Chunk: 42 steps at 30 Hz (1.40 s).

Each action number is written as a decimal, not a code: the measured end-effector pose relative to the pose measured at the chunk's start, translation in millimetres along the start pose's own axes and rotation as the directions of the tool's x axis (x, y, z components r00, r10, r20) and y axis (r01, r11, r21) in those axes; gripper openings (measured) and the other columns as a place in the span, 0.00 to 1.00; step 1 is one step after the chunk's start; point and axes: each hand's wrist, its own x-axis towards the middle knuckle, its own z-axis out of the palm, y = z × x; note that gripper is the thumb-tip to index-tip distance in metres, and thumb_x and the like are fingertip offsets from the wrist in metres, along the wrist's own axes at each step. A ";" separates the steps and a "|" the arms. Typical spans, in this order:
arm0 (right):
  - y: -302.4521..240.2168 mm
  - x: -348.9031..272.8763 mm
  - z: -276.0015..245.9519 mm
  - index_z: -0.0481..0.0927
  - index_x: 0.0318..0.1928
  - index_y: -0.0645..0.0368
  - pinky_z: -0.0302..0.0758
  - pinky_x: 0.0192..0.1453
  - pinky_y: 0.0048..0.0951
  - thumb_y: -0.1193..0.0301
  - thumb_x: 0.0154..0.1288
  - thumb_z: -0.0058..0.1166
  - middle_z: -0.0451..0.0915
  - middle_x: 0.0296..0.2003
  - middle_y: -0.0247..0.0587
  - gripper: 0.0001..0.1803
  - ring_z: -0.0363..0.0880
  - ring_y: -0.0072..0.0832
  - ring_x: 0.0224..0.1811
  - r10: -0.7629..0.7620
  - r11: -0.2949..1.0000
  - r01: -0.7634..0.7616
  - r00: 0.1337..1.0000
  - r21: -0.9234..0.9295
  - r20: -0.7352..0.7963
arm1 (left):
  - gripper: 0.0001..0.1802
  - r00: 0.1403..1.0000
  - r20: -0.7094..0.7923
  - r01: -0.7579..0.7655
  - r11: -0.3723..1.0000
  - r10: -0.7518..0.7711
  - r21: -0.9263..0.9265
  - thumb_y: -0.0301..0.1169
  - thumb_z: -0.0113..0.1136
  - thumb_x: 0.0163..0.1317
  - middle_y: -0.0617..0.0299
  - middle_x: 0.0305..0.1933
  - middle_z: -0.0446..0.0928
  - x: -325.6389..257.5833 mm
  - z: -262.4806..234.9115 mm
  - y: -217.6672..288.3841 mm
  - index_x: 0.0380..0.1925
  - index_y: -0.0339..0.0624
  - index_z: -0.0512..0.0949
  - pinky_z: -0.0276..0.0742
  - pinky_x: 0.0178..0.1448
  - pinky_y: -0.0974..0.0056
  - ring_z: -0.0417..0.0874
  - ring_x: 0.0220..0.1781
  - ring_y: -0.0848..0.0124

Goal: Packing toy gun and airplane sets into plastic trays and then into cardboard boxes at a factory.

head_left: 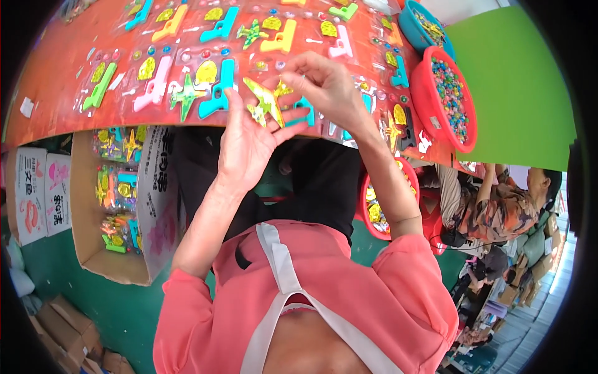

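Note:
My left hand (245,146) is palm up over the near edge of the red table (56,115), holding a shiny yellow toy airplane (266,101) across its fingers. Close above the plane, my right hand (327,87) has its thumb and fingers curled together; whatever they pinch is too small or hidden to make out. Under and around both hands lie clear plastic blister trays with toy pistols, among them a blue toy pistol (218,90) and a pink toy pistol (154,84). Beside these sit a green toy airplane (187,97) and yellow oval pieces.
A red basin (468,124) of colourful beads and a teal basin (412,28) stand at the table's right. Below, another red basin (369,227) holds yellow pieces. An open cardboard box (115,271) with packed toys is at left. A co-worker (507,206) sits at right.

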 end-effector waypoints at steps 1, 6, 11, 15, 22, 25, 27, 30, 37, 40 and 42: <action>12.6 -1.1 -3.1 0.78 0.45 0.65 0.76 0.36 0.18 0.75 0.70 0.55 0.83 0.36 0.37 0.07 0.83 0.18 0.36 -0.091 0.989 0.094 0.995 -0.114 0.033 | 0.42 1.000 0.011 0.027 0.999 -0.027 0.024 0.64 0.27 0.71 0.48 0.55 0.74 1.1 -1.5 -3.0 0.69 0.40 0.57 0.76 0.63 0.47 0.79 0.56 0.54; 25.4 -23.1 -15.6 0.73 0.55 0.64 0.77 0.46 0.21 0.78 0.66 0.58 0.81 0.38 0.35 0.17 0.79 0.17 0.41 0.028 0.999 -0.032 0.988 0.023 0.150 | 0.41 0.986 0.044 0.157 0.980 -0.164 0.125 0.65 0.25 0.70 0.46 0.48 0.77 -2.7 -1.1 -16.2 0.70 0.46 0.55 0.85 0.44 0.49 0.84 0.42 0.56; 26.3 -33.8 -30.8 0.79 0.48 0.63 0.76 0.44 0.19 0.77 0.66 0.60 0.81 0.37 0.32 0.11 0.78 0.16 0.41 0.007 0.990 -0.032 0.983 0.134 0.186 | 0.43 0.948 0.200 0.250 0.968 -0.249 0.021 0.68 0.25 0.68 0.42 0.49 0.77 10.0 -9.7 -20.8 0.70 0.49 0.52 0.86 0.42 0.45 0.85 0.41 0.52; 36.2 -6.2 -66.1 0.82 0.42 0.64 0.75 0.39 0.18 0.74 0.66 0.60 0.81 0.33 0.27 0.07 0.78 0.14 0.35 -0.019 0.996 0.012 0.997 -0.086 -0.077 | 0.42 0.952 0.125 0.268 0.959 -0.278 0.088 0.66 0.28 0.69 0.39 0.60 0.71 12.4 7.3 -16.1 0.74 0.52 0.45 0.82 0.49 0.39 0.81 0.53 0.47; 120.7 82.3 -117.3 0.81 0.41 0.66 0.77 0.39 0.21 0.73 0.67 0.58 0.82 0.31 0.33 0.08 0.79 0.16 0.34 -0.035 0.982 0.000 0.983 -0.188 -0.183 | 0.36 0.934 0.146 0.303 0.940 -0.325 0.155 0.59 0.29 0.74 0.40 0.57 0.73 10.3 -4.4 -29.7 0.73 0.50 0.50 0.80 0.54 0.43 0.81 0.53 0.52; 129.8 95.4 -115.0 0.81 0.41 0.63 0.77 0.40 0.25 0.73 0.65 0.59 0.81 0.33 0.37 0.07 0.80 0.22 0.35 -0.131 0.905 0.064 0.982 -0.420 -0.133 | 0.35 0.928 0.142 0.319 0.931 -0.344 0.175 0.56 0.31 0.75 0.41 0.57 0.74 6.2 -11.6 -31.3 0.73 0.49 0.50 0.80 0.54 0.44 0.81 0.52 0.52; 132.4 99.8 -112.4 0.81 0.41 0.63 0.77 0.40 0.28 0.74 0.64 0.59 0.79 0.34 0.40 0.07 0.80 0.27 0.36 -0.208 0.834 0.127 0.974 -0.537 -0.092 | 0.35 0.928 0.136 0.321 0.929 -0.348 0.186 0.56 0.31 0.75 0.41 0.57 0.74 4.4 -15.0 -31.7 0.73 0.49 0.49 0.80 0.54 0.44 0.81 0.52 0.52; 136.9 97.7 -109.1 0.80 0.37 0.59 0.76 0.41 0.43 0.74 0.62 0.56 0.73 0.37 0.47 0.04 0.77 0.45 0.41 -0.383 0.675 0.225 0.921 -0.703 -0.072 | 0.34 0.925 0.128 0.326 0.921 -0.357 0.215 0.54 0.31 0.76 0.41 0.56 0.74 3.1 -14.9 -34.7 0.73 0.47 0.49 0.80 0.54 0.44 0.81 0.52 0.52; 139.6 95.0 -100.3 0.80 0.38 0.60 0.76 0.42 0.43 0.72 0.62 0.56 0.75 0.35 0.46 0.06 0.78 0.45 0.41 -0.322 0.609 0.198 0.947 -0.768 -0.012 | 0.33 0.929 0.107 0.315 0.910 -0.353 0.271 0.52 0.35 0.76 0.42 0.55 0.75 3.0 -2.4 -35.0 0.73 0.44 0.49 0.82 0.53 0.46 0.82 0.50 0.54; 100.2 90.6 -130.2 0.80 0.40 0.59 0.77 0.42 0.43 0.69 0.62 0.57 0.78 0.38 0.47 0.09 0.80 0.45 0.42 -0.366 0.624 0.245 0.930 -0.742 -0.001 | 0.33 0.932 0.123 0.291 0.906 -0.341 0.307 0.51 0.35 0.77 0.41 0.55 0.75 5.3 7.8 -31.3 0.72 0.43 0.49 0.82 0.52 0.45 0.82 0.50 0.53; 100.7 103.7 -182.3 0.82 0.42 0.58 0.78 0.44 0.40 0.68 0.62 0.57 0.82 0.40 0.46 0.10 0.82 0.44 0.42 -0.465 0.569 0.257 0.884 -0.781 -0.048 | 0.32 0.935 0.135 0.269 0.904 -0.327 0.331 0.49 0.36 0.77 0.40 0.54 0.75 7.1 10.7 -27.4 0.72 0.43 0.50 0.81 0.53 0.44 0.82 0.51 0.51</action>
